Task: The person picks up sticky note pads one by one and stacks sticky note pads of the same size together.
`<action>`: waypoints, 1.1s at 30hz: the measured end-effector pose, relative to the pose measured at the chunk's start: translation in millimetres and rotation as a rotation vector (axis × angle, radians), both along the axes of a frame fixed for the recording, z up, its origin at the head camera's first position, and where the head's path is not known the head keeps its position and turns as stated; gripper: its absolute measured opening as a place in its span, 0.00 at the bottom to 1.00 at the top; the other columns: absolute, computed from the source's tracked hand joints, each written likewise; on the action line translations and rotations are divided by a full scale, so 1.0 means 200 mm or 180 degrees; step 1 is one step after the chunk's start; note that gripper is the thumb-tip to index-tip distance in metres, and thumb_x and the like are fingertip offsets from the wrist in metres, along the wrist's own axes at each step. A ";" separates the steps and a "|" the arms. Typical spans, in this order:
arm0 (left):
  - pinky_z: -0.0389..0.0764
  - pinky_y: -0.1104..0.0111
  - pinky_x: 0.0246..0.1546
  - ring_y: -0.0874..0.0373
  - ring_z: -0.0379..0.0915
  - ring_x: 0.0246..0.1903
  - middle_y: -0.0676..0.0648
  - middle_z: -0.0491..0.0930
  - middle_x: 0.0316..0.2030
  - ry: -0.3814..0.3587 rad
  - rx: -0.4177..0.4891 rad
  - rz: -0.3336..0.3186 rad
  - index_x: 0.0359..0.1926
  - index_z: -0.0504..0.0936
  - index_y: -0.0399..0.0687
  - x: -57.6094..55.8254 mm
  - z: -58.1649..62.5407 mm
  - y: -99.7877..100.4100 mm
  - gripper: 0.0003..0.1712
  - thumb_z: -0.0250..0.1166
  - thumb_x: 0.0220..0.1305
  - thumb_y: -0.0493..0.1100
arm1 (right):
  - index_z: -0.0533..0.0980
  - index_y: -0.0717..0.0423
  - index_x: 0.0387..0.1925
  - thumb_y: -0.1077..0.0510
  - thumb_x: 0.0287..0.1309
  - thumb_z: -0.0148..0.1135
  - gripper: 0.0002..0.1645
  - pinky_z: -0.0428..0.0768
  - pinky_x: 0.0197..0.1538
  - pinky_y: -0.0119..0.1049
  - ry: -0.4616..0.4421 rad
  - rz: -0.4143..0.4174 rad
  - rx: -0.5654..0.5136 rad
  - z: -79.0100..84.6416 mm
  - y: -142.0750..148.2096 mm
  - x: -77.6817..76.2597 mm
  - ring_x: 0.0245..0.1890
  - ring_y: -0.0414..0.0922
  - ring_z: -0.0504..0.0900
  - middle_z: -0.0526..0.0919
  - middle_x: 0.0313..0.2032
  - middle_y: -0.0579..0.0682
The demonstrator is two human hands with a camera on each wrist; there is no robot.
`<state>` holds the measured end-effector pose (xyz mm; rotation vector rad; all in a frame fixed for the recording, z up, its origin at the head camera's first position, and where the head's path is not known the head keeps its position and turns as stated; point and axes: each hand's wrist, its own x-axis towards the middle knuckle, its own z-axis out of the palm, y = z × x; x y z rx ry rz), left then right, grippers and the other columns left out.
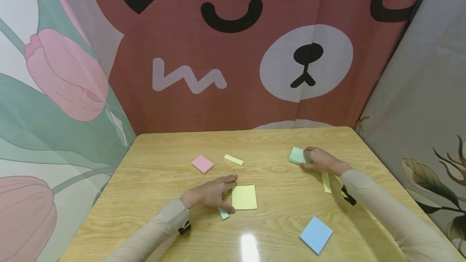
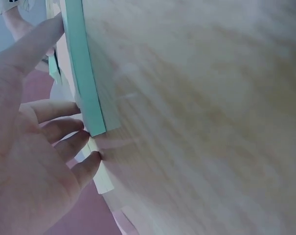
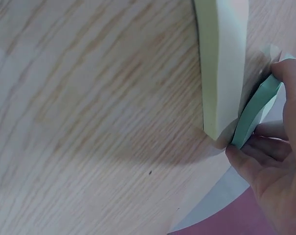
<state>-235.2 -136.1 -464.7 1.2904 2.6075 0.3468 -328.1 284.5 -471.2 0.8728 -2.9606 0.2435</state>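
Note:
A green sticky note pad (image 1: pixel 297 155) lies at the back right of the table. My right hand (image 1: pixel 322 161) grips it by opposite edges, thumb on one side and fingers on the other; the right wrist view shows the green pad (image 3: pixel 255 110) slightly tilted between them. Left of centre, my left hand (image 1: pixel 212 193) is spread at the left edge of a yellow square sticky note pad (image 1: pixel 244 197), thumb and fingers wide apart. Partly hidden below that hand is a narrow green sticky note strip (image 1: pixel 223 213), seen close up in the left wrist view.
A pink sticky note pad (image 1: pixel 202 164) and a narrow yellow strip (image 1: pixel 233 159) lie behind the left hand. Another pale yellow strip (image 1: pixel 326 182) sits just below the right hand. A blue pad (image 1: pixel 316 235) lies near the front. Printed curtains (image 1: pixel 233 108) border the wooden table.

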 end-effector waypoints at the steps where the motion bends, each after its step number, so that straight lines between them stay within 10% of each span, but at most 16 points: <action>1: 0.52 0.58 0.60 0.45 0.44 0.63 0.39 0.47 0.65 -0.0004 -0.0010 -0.0004 0.63 0.57 0.35 0.00 0.00 0.00 0.54 0.60 0.45 0.68 | 0.70 0.71 0.48 0.41 0.52 0.57 0.36 0.74 0.39 0.46 -0.0014 -0.0003 -0.0004 0.00 0.00 0.00 0.41 0.55 0.75 0.72 0.47 0.67; 33: 0.53 0.60 0.60 0.47 0.48 0.62 0.39 0.52 0.64 0.0118 -0.0066 -0.0020 0.62 0.59 0.36 -0.01 0.00 0.00 0.52 0.61 0.45 0.68 | 0.72 0.68 0.48 0.39 0.50 0.58 0.37 0.75 0.34 0.44 0.0607 0.0323 0.0207 0.05 -0.10 0.07 0.40 0.53 0.75 0.74 0.45 0.62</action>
